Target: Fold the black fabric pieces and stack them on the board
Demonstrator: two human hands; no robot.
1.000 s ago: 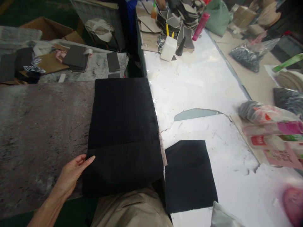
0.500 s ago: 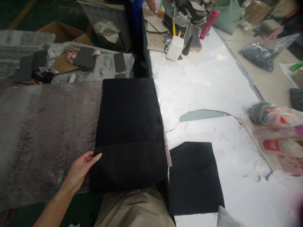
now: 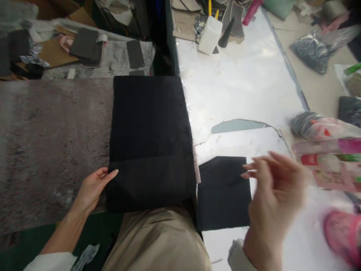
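Black sheet (image 3: pixel 150 124): left hand (image 3: pixel 94 186) pinches its edge; right hand (image 3: pixel 275 192) apart, grip too blurred to tell.

- Large sheet (image 3: pixel 149 120), centre: plain black.
- Small sheet (image 3: pixel 222 203), right of centre: plain black.
- Left bench (image 3: pixel 56 124): grey-brown, dark-flecked.
- Right bench (image 3: pixel 234 82): white, grey scuffs.
- Trousers (image 3: pixel 158 241), bottom centre: beige.
- Tub (image 3: pixel 340 233), lower right: pink.
- Container (image 3: pixel 210 35), top, right of centre: white.
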